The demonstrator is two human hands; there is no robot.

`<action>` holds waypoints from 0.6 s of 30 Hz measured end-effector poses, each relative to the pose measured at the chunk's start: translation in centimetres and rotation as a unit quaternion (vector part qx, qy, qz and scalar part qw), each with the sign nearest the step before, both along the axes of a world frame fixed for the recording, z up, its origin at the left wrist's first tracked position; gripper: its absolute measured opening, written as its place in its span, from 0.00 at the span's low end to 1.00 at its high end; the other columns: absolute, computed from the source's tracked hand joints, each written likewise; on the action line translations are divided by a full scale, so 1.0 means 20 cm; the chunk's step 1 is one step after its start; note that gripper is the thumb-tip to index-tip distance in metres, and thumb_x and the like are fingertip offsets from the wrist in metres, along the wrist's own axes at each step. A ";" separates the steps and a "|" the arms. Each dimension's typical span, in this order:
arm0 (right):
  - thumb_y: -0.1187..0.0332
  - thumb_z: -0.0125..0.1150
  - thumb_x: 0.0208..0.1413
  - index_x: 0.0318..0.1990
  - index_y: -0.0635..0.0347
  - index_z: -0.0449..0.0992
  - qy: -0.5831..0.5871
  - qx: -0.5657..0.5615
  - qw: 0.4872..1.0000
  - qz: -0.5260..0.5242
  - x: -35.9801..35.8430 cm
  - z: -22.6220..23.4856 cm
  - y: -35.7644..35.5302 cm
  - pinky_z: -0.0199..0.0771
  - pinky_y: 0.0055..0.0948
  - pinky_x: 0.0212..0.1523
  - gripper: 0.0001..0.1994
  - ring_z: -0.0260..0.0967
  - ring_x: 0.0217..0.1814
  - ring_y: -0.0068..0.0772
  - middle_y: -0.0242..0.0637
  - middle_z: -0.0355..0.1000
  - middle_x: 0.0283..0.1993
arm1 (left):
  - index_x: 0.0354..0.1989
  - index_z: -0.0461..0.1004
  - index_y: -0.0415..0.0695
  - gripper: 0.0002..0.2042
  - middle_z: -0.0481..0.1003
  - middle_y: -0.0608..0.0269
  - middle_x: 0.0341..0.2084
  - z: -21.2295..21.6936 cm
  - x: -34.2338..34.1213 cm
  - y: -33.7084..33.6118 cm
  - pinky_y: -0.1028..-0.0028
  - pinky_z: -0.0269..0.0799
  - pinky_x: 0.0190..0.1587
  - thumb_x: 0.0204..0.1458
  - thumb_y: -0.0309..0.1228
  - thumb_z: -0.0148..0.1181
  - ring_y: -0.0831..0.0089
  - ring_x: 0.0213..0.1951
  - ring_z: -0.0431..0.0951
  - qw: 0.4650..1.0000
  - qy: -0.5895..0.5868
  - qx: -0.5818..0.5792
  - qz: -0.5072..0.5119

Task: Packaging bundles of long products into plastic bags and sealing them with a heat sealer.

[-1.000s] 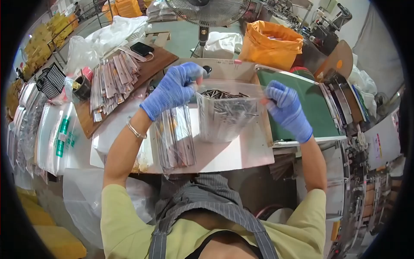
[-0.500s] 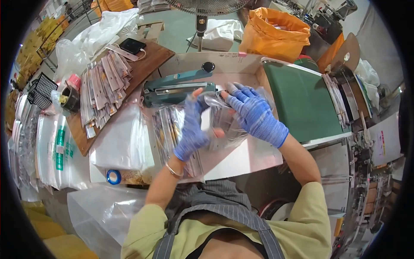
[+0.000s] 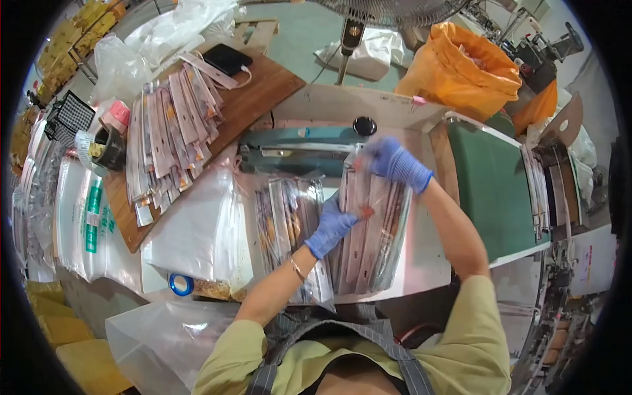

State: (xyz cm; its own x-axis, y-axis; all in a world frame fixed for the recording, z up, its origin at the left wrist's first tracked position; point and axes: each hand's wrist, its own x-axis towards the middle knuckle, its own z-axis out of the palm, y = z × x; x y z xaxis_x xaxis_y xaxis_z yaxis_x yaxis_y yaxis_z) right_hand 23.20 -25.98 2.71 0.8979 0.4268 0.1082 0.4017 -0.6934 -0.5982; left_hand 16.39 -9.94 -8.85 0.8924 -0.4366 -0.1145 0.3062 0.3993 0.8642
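My left hand (image 3: 331, 227) and right hand (image 3: 395, 162) are gripping a clear bag of long packets (image 3: 370, 227), fingers closed on it; another clear packet stack (image 3: 289, 220) is lying just left.

— What are the gloved hands on?
— The left hand (image 3: 331, 227) and right hand (image 3: 395, 162) grip a clear bag (image 3: 368, 230) of long packets, apparently; it's blurred.
— Behind?
— A heat sealer (image 3: 296, 148).

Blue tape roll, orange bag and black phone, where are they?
blue tape roll (image 3: 180, 284), head view, on its ring.
orange bag (image 3: 461, 69), head view, on its crinkled side.
black phone (image 3: 226, 58), head view, on its flat back.
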 end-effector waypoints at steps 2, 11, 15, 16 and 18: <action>0.64 0.55 0.44 0.24 0.60 0.73 0.006 -0.146 0.989 0.005 -0.17 0.09 0.11 0.66 0.34 0.28 0.09 0.67 0.25 0.46 0.48 0.68 0.23 | 0.48 0.63 0.39 0.26 0.71 0.64 0.37 0.04 0.02 -0.03 0.72 0.70 0.46 0.39 0.30 0.65 0.74 0.38 0.72 0.997 -0.068 -0.019 -0.025; 0.69 0.57 0.45 0.26 0.59 0.71 -0.027 0.244 0.944 -0.220 -0.25 0.20 0.05 0.61 0.25 0.23 0.04 0.53 0.17 0.34 0.48 0.61 0.17 | 0.29 0.71 0.40 0.05 0.68 0.75 0.21 0.30 0.00 0.00 0.84 0.63 0.31 0.51 0.27 0.49 0.87 0.27 0.66 0.992 -0.076 -0.009 0.097; 0.71 0.56 0.46 0.29 0.58 0.73 0.093 0.006 0.995 -0.020 -0.37 0.15 0.05 0.64 0.25 0.27 0.04 0.61 0.21 0.38 0.45 0.67 0.22 | 0.40 0.65 0.40 0.09 0.68 0.67 0.32 0.30 -0.02 0.07 0.80 0.66 0.35 0.51 0.26 0.49 0.82 0.32 0.67 0.989 -0.122 0.055 0.067; 0.70 0.56 0.46 0.31 0.57 0.74 0.050 -0.090 0.992 0.078 -0.39 0.13 0.03 0.66 0.26 0.28 0.04 0.65 0.23 0.38 0.43 0.70 0.25 | 0.44 0.62 0.40 0.14 0.67 0.64 0.37 0.30 -0.08 0.07 0.77 0.66 0.38 0.49 0.27 0.52 0.80 0.36 0.67 0.997 -0.064 0.017 0.050; 0.70 0.55 0.46 0.30 0.58 0.74 0.095 -0.010 0.990 0.104 -0.42 0.23 0.09 0.68 0.30 0.32 0.05 0.67 0.28 0.44 0.43 0.70 0.26 | 0.51 0.56 0.41 0.25 0.63 0.60 0.45 0.28 -0.27 0.09 0.73 0.66 0.43 0.44 0.29 0.59 0.75 0.45 0.65 0.999 0.007 -0.040 0.016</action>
